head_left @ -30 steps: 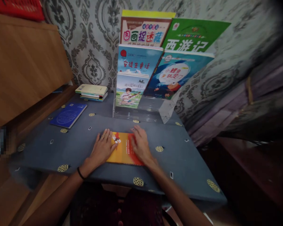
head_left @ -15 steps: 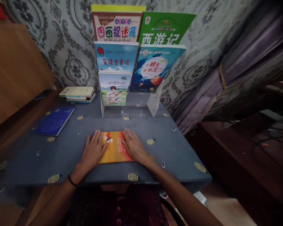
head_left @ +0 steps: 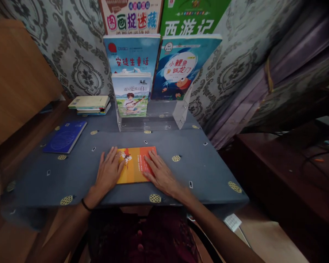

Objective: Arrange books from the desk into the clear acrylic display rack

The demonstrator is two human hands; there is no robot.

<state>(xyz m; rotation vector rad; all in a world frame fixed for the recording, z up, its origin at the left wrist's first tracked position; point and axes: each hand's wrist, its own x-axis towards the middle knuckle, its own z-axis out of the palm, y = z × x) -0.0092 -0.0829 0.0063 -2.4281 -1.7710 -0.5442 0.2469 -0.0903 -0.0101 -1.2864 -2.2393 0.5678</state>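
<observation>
A small yellow and orange book (head_left: 134, 166) lies flat and closed near the table's front edge. My left hand (head_left: 108, 168) rests flat along its left side, fingers stretched out and partly over the cover. On its right side lies my right hand (head_left: 163, 173), fingers extended over the orange part. Neither hand is gripping. Beyond them stands a clear acrylic book rack (head_left: 160, 123). Its lowest tier holds a book with a guitar player (head_left: 133, 96); above stand a light-blue book (head_left: 133, 54) and a dark-blue book with a fish (head_left: 178, 73).
On the patterned grey-blue tablecloth (head_left: 90, 171), a blue book (head_left: 65, 137) lies at the left. Behind it is a stack of books (head_left: 90, 104). A green book (head_left: 194, 22) stands on the top tier. A dark red cabinet (head_left: 276, 175) is at the right.
My right hand has shifted slightly right and down on the book, showing more of its right edge. My left hand stays beside it. The view has tilted downward, cutting off the top books.
</observation>
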